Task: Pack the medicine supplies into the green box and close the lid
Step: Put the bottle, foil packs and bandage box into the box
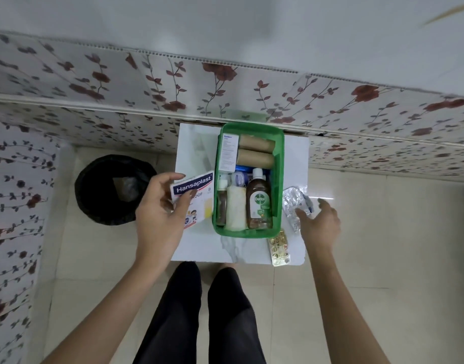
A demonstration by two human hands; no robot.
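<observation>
Green box [277,179], lid off, sits mid-worktop [194,145], its long axis running away from the person, already packed with bottles and rolls. Just left of it, the left hand [160,214] pinches a Hansaplast packet [192,199]. Right hand [318,222], its grip spread and empty, touches the silver blister strips [295,199] just right of the box.

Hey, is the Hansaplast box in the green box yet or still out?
Out. The left hand holds the Hansaplast box just left of the green box, outside its rim.
</observation>
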